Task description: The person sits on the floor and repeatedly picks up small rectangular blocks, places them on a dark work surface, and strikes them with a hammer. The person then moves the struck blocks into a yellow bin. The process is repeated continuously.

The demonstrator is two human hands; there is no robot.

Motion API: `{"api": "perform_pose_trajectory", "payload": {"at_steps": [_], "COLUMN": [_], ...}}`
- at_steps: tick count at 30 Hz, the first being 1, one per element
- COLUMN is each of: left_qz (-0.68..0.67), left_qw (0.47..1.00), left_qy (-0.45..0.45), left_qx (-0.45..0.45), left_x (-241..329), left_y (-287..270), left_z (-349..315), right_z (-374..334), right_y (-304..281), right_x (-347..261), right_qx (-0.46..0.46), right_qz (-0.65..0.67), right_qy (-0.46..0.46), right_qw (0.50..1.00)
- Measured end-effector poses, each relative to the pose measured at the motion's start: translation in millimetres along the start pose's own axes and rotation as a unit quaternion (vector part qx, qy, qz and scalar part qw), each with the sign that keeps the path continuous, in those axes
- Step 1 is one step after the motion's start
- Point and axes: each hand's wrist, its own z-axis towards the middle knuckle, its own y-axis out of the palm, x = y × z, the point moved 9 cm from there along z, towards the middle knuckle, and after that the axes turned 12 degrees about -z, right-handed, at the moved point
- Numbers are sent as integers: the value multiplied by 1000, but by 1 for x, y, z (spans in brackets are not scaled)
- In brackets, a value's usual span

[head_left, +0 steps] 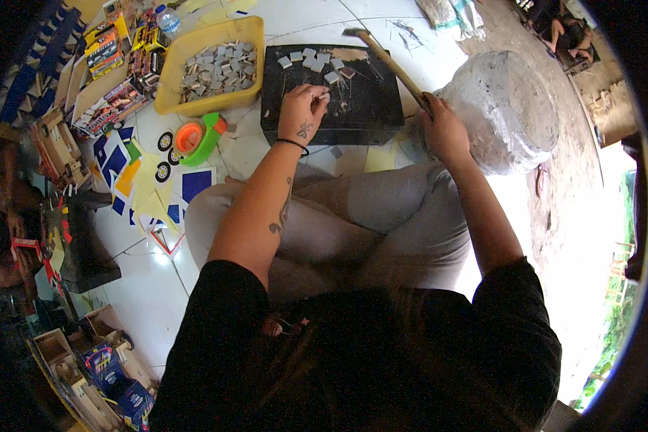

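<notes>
On the black block-like work table in front of my crossed legs, my left hand pinches a small grey-topped piece between thumb and fingers. My right hand is wrapped round the wooden handle of a hammer, whose head is raised toward the far side over the table. Several small grey square pieces lie loose along the table's far half. Thin nails are scattered beside them. Whether a nail stands in the pinched piece is too small to tell.
A yellow tub full of similar pieces stands left of the table. Nearby are a green and orange tape dispenser, small wheels, coloured paper scraps and a bottle. A wrapped grey drum stands right. Other people sit at the edges.
</notes>
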Motion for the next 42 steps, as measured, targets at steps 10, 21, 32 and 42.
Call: {"api": "perform_pose_trajectory", "payload": {"at_steps": [10, 21, 32, 42], "left_qz": [412, 354, 104, 170], "left_qw": [886, 927, 991, 985], "left_qy": [-161, -110, -76, 7], "left_qx": [139, 56, -29, -18], "left_x": [-27, -62, 3, 17], "left_y": [-195, -69, -27, -7], "left_z": [38, 66, 12, 7], "right_z": [29, 116, 83, 77], "right_y": [13, 79, 83, 101], "right_x": [-38, -139, -63, -81], "right_qx": [118, -169, -162, -164], "right_qz": [-159, -204, 410, 485], "right_qy": [-75, -77, 27, 9], "right_qw": [977, 961, 897, 859]}}
